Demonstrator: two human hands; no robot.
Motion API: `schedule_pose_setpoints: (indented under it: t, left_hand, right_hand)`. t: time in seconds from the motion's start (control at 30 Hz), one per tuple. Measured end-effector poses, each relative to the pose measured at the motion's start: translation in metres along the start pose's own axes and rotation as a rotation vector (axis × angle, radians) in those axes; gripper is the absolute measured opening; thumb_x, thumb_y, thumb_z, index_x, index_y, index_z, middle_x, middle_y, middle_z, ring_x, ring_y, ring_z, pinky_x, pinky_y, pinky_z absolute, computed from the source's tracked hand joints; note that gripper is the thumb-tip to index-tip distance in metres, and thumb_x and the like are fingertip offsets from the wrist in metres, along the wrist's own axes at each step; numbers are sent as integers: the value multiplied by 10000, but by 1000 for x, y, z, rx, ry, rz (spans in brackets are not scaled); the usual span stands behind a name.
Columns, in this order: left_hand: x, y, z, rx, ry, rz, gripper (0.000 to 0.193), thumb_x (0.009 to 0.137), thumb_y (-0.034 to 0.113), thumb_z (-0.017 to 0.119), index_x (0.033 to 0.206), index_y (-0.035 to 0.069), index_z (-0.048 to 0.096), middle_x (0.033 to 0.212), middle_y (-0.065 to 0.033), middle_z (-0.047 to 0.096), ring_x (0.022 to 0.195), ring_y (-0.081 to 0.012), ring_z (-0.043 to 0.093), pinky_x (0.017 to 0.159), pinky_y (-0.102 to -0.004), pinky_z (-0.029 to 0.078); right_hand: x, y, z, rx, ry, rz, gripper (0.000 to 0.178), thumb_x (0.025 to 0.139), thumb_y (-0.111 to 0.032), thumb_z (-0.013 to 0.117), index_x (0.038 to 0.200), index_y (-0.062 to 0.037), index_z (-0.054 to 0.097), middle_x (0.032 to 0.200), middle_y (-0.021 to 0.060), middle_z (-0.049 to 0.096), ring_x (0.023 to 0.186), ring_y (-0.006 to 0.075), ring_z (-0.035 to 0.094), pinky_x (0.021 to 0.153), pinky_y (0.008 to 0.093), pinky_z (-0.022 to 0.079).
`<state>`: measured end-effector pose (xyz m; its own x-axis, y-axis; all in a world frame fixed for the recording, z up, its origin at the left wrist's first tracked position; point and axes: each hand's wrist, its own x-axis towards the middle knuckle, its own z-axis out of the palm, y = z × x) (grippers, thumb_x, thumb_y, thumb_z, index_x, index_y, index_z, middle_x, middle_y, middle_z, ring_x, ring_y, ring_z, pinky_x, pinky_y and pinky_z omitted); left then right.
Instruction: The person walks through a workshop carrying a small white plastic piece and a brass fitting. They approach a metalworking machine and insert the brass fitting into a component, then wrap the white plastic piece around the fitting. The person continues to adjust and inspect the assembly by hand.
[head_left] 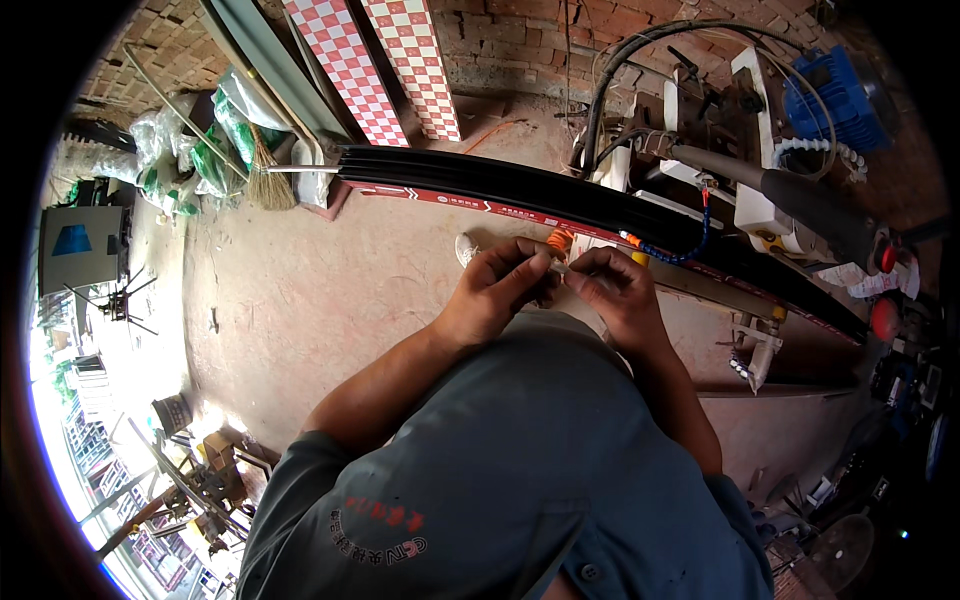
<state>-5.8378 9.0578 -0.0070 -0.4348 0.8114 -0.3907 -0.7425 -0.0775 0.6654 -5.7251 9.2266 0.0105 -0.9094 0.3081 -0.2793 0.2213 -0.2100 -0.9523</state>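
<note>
In front of my body, my left hand [497, 288] and my right hand [622, 298] meet with fingertips pinched together. Between them is a small pale piece [559, 267], too small and too covered by fingers to name. Both hands are closed on it. Just beyond them lie long black profile bars [470, 172] stretched from left to right, with a red printed strip [450, 200] along the near side. A thin blue hose with an orange tip [632, 240] hangs over the bars, to the right of my hands.
A machine with a blue motor [838, 100] and a grey handle [815, 200] stands at the far right. Checkered panels [345, 70] lean at the back, near a straw broom [268, 180] and plastic bags [215, 150]. A metal bracket [757, 355] sticks out below the bars.
</note>
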Motion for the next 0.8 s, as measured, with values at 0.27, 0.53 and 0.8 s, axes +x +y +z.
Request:
schedule_pose_setpoints:
  t: [0.27,0.53,0.8]
  left_hand:
    - [2,-3,-5,-193,-125,-20,236,1030,186,573,1213,41,608,996,-48,639,908,-155,610,812,-292,491]
    - [0,2,2,-260,-154,-68,202,1016,165,591,1203,95,559,983,-39,620,870,-146,598,774,-285,471]
    - [1,5,3,-234,-176,-96,174,1023,158,580,1186,128,526,970,-29,614,856,-139,613,720,-285,470]
  right_hand:
    - [-1,0,-2,62,-29,108,122,933,-118,712,996,-31,655,911,11,652,853,79,586,773,242,467]
    - [1,10,-3,182,-78,48,173,941,-100,690,1072,2,644,922,66,682,871,142,653,816,283,508]
    - [-2,3,-4,247,-175,89,282,943,-92,683,1182,52,643,943,123,708,849,200,692,859,341,544]
